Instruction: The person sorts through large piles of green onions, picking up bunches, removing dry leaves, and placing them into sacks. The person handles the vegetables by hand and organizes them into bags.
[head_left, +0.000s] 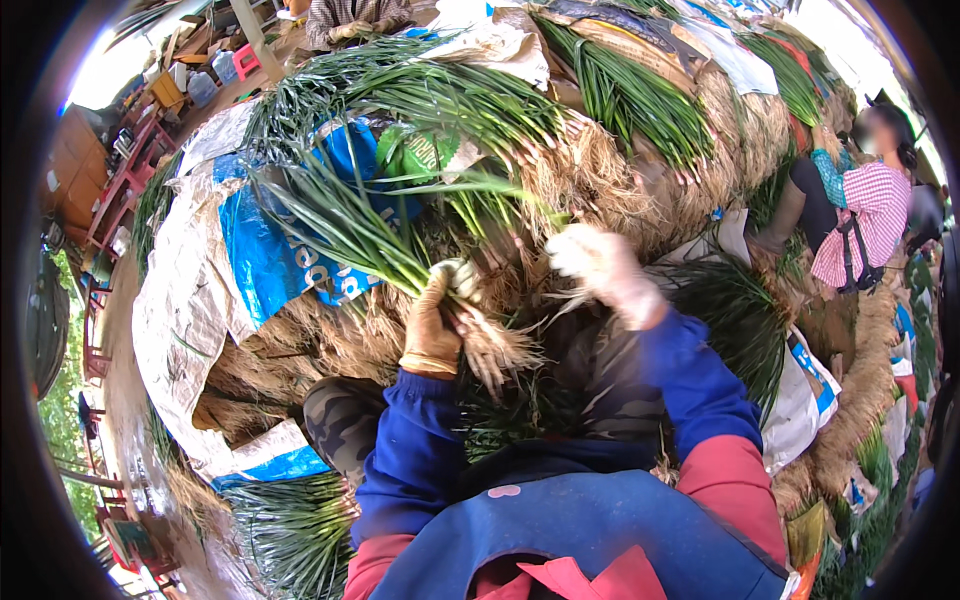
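Note:
My left hand (433, 330), in a tan work glove, grips a bunch of scallions (386, 255) near the white stems. Their green leaves point up and left, and the pale roots hang below the fist. To its right, my right hand (600, 266) is blurred by motion, in a pale glove. A blurred green scallion (517, 191) runs from its fingers toward the upper left, with pale roots showing beneath the hand. Just beyond both hands, loose scallions (480, 214) lie on the pile. Dark leaves lie between my knees, partly hidden by my arms.
More scallions (450, 97) with tangled roots (600, 176) are heaped ahead. Woven plastic sacks (187, 262) cover the left side. Another bunch (300, 525) lies by my left knee, dark leaves (727, 322) at right. One person (874, 202) sits at right; gloved hands (351, 30) show at the top.

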